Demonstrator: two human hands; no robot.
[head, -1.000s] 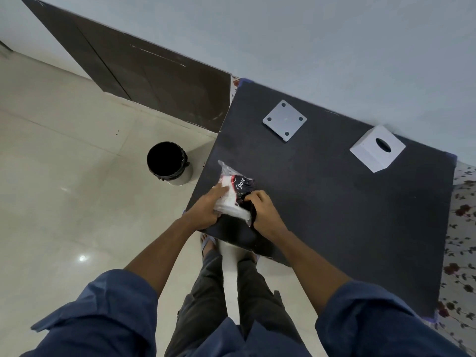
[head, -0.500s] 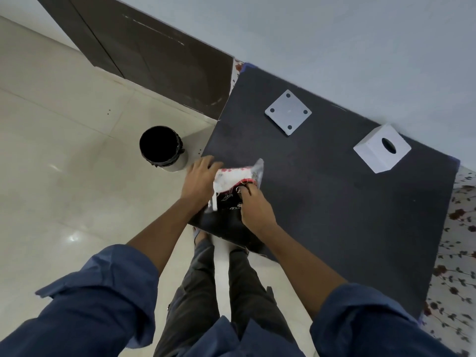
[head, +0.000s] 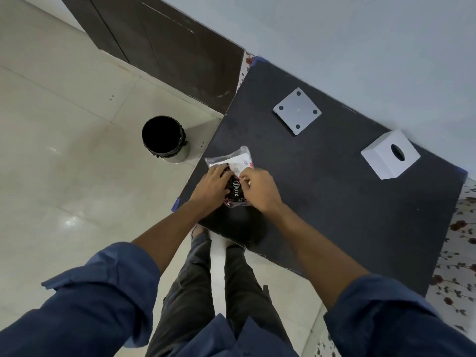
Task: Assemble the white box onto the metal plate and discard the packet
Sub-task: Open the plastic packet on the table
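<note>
A clear plastic packet with black and white contents lies near the front left edge of the black table. My left hand grips its left side and my right hand pinches its right side, both over the packet's near half. The square metal plate with a hole at each corner rests flat at the back of the table. To its right stands the white box with an oval hole in its top face. Both hands are far from plate and box.
A black-lined bin stands on the tiled floor just left of the table. A dark wooden panel leans along the wall behind it. Floral cloth shows past the table's right edge. My legs stand at the table's front edge.
The packet has been turned in my hands: its clear end now points away from me. Both hands stay closed on it, having shifted slightly right along the table edge.
</note>
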